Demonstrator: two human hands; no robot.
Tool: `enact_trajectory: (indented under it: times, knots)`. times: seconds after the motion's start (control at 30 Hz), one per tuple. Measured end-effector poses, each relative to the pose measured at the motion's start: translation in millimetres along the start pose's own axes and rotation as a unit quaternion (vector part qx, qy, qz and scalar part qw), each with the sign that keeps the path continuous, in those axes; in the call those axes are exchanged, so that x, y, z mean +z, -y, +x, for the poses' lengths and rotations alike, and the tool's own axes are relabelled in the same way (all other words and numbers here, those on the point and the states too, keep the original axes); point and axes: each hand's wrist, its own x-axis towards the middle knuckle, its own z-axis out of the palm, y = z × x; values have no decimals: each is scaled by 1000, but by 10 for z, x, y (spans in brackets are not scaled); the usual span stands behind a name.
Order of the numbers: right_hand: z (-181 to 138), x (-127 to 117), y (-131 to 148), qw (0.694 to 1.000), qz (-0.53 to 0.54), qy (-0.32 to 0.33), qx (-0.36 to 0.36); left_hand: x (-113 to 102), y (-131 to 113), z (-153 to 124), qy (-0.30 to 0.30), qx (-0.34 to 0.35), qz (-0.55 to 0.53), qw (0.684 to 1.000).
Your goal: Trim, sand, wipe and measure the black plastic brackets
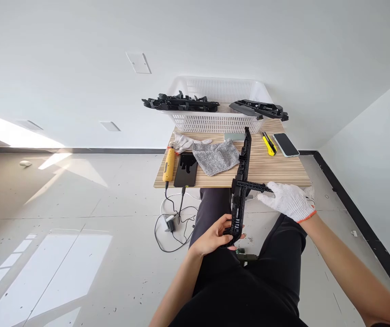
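My bare left hand [215, 234] grips the lower end of a long black plastic part [242, 181], which stands nearly upright over my lap, its top reaching above the table. My right hand [288, 200] wears a white knit glove with an orange cuff. Its fingers are closed on the right end of a thin black ribbed strip [253, 185], which lies crosswise against the middle of the long part. I cannot tell whether the strip is joined to the part.
Behind the wooden table [277, 170], a white basket [212, 121] holds several black plastic parts [184, 103]. On the table lie a grey cloth [215, 156], a glove [184, 143], a yellow tool [168, 165], a black phone [186, 170], a yellow cutter [269, 144] and another phone [286, 145]. Cables [171, 227] trail on the floor.
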Motion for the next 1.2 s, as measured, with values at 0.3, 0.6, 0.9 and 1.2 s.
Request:
enact_trajectory:
  times: [0.3, 0.6, 0.9, 1.2]
  knots:
    - [8, 0, 20, 999, -9, 39, 27, 26, -22, -5, -7, -4, 13, 1000]
    - [-118, -43, 15, 1000, -24, -12, -14, 49, -27, 16, -45, 6, 14, 999]
    - [-320, 52, 157, 996, 17, 17, -81, 42, 1, 36, -66, 1, -10, 998]
    - [-285, 208, 178, 993, 9, -18, -113, 93, -16, 11, -101, -5, -28, 995]
